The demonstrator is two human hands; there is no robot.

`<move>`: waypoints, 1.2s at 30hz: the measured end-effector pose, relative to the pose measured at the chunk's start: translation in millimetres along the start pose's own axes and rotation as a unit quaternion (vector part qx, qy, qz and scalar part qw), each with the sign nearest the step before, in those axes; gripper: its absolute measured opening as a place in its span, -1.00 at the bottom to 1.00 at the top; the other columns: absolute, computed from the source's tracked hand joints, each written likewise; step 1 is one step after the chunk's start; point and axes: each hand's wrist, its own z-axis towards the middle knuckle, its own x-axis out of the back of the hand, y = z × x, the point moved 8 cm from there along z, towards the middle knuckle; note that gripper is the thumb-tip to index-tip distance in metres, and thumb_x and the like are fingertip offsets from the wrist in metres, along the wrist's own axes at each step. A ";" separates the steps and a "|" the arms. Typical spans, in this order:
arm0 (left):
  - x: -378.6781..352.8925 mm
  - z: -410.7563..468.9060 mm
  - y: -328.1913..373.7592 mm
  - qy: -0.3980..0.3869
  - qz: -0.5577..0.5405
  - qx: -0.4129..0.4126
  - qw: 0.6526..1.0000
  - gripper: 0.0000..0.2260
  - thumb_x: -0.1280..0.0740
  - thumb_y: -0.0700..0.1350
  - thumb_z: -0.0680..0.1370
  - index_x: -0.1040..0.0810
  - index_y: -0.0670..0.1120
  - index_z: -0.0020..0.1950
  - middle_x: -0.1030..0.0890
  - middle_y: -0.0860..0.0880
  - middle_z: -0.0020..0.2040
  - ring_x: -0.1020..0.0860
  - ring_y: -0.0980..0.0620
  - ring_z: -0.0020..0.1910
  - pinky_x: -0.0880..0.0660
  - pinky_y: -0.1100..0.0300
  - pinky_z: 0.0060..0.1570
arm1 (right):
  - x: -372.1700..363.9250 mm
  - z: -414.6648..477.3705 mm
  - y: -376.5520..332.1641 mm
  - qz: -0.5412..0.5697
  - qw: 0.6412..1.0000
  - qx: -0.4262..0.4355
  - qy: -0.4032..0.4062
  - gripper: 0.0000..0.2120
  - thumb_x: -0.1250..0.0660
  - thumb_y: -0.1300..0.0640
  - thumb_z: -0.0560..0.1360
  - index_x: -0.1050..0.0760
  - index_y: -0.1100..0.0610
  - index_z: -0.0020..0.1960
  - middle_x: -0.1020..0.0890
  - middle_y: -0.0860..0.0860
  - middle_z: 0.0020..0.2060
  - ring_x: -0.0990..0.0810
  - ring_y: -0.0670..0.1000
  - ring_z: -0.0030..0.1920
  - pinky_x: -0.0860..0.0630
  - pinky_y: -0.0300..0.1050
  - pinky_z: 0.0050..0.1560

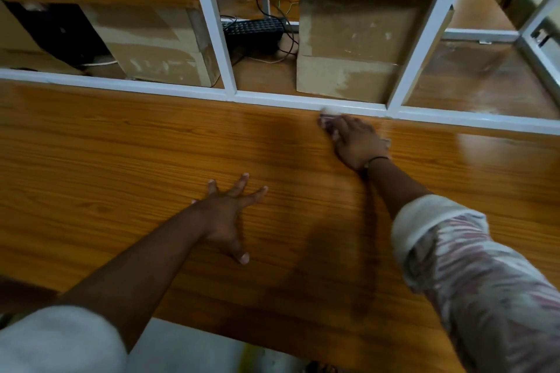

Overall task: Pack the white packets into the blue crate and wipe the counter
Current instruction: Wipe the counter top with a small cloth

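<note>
As left hand [230, 212] braces at 6 o'clock, fingers wide, right hand [356, 142] presses cloth [326, 120] at 1 o'clock. Its curl: unclear.

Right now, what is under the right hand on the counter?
A blurred pale-and-purple cloth pokes out beyond the right hand, flat on the counter; the rest is hidden.

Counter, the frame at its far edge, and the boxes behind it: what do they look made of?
Counter: glossy wood-grain top, probably laminate, judging by the straight, even grain and the glare patches. Frame: smooth white-painted bars; metal or wood, I cannot tell which. Boxes: plain brown cardboard, matte, with pale scuffed patches.
</note>
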 end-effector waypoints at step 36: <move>56.7 92.4 167.3 0.061 0.092 -0.025 0.994 0.24 -0.53 0.45 0.15 0.31 0.39 0.52 0.41 -0.20 0.57 0.15 -0.40 0.57 0.11 -0.53 0.41 | 32.1 -87.0 86.7 -0.017 0.996 -0.076 0.042 -0.48 0.06 -0.15 0.66 -0.16 -0.07 0.59 -0.20 0.03 0.59 -0.12 0.12 0.58 0.01 0.14 0.57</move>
